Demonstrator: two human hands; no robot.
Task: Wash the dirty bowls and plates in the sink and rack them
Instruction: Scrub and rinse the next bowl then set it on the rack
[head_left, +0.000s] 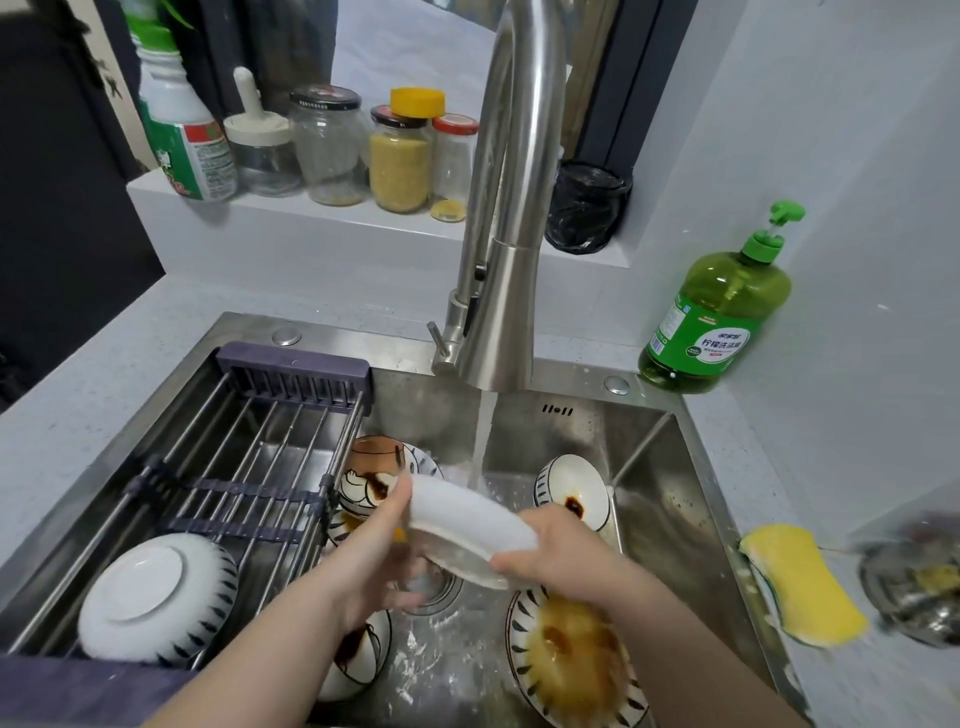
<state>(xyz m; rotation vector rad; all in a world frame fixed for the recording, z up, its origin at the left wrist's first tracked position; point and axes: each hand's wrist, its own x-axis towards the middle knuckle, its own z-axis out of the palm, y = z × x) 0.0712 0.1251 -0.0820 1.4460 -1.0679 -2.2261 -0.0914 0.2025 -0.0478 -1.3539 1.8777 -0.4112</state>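
My left hand (384, 566) and my right hand (550, 556) both grip a white dish (470, 519), tilted on its side under the running water (483, 441) from the steel faucet (511, 218). In the sink (670, 519) lie dirty dishes: a sauce-smeared plate (566, 654) at front right, a stained bowl (571, 491) at the back, a stack of bowls (371, 470) by the rack, and a stained bowl (358, 660) under my left forearm. One washed bowl (156, 597) sits upside down on the rack (249, 467) over the sink's left half.
A yellow sponge (802, 582) lies on the right counter beside a metal strainer (914, 582). A green dish-soap bottle (717, 306) stands at the back right corner. Jars (400, 156) and a cleaner bottle (182, 130) line the ledge behind the sink.
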